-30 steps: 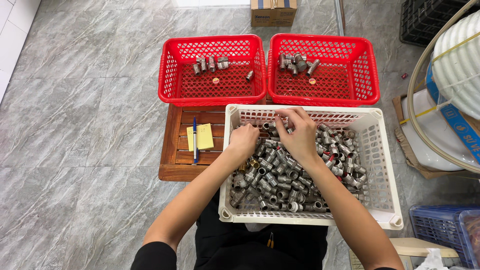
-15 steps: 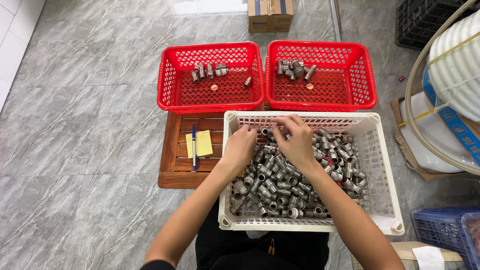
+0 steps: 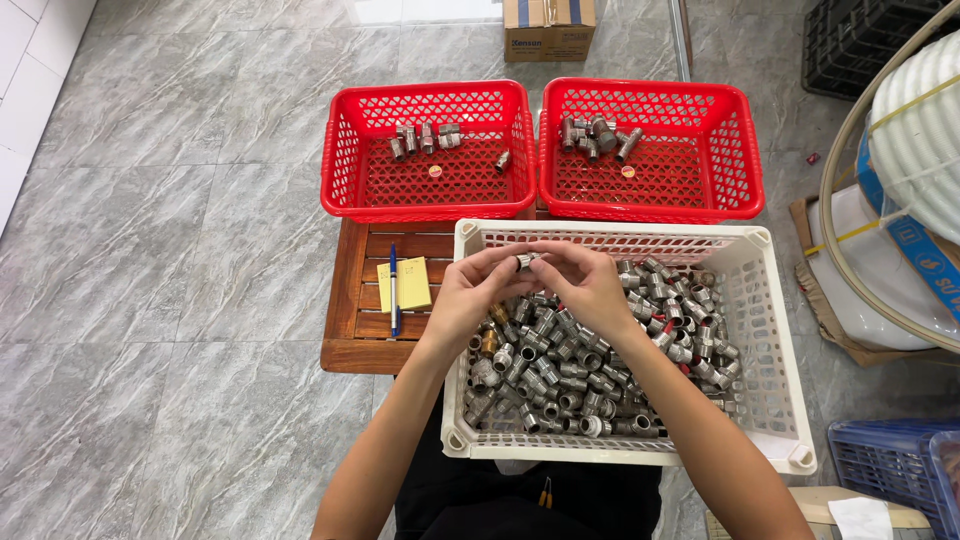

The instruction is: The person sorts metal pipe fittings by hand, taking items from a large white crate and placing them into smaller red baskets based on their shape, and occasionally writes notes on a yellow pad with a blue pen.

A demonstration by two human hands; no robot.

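A white plastic crate [image 3: 770,400] in front of me holds a heap of small metal pipe fittings [image 3: 570,370]. My left hand [image 3: 470,295] and my right hand [image 3: 585,285] meet above the crate's far side. Their fingertips pinch one small metal fitting [image 3: 523,262] between them. Beyond the crate stand two red baskets. The left red basket [image 3: 345,170] has several fittings and an orange disc in it. The right red basket [image 3: 740,165] likewise holds several fittings and an orange disc.
A low wooden slatted stand [image 3: 350,335] carries a blue pen [image 3: 393,290] and a yellow notepad [image 3: 408,284]. A cardboard box [image 3: 548,28] sits at the back. A large white hose coil [image 3: 915,150] fills the right side, with a blue crate [image 3: 885,460] below it.
Both hands have risen out of the heap and come together over the crate's far side with one fitting between the fingers.
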